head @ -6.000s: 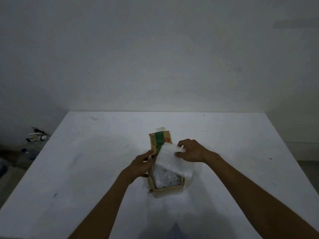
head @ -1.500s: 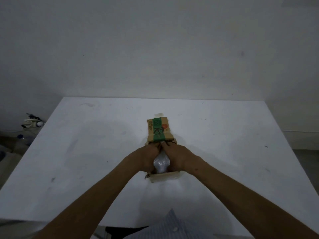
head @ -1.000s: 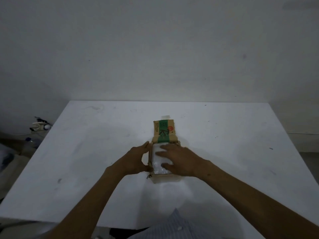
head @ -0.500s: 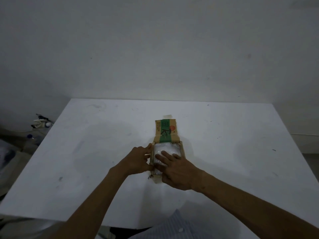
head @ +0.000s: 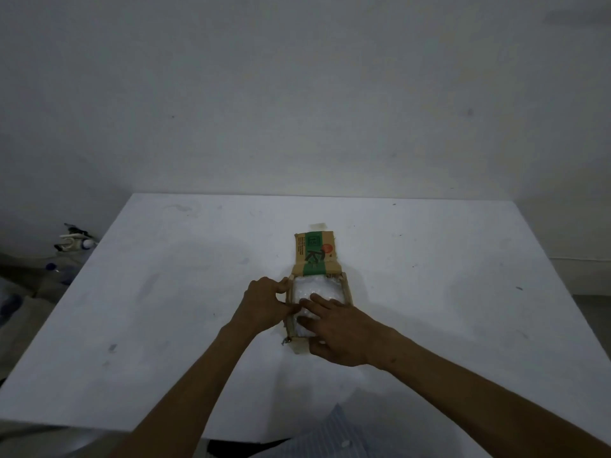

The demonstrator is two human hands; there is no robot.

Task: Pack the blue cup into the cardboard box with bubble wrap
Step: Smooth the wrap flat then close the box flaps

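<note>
While the left hand (head: 264, 304) is gripping the box (head: 347, 292) at its nine o'clock wall, the right hand (head: 340, 332) is pressing straight fingers (head: 318, 300) onto the bubble wrap (head: 317, 285) inside.

Open cardboard box (head: 347, 289) filled with white bubble wrap (head: 317, 287).
</note>
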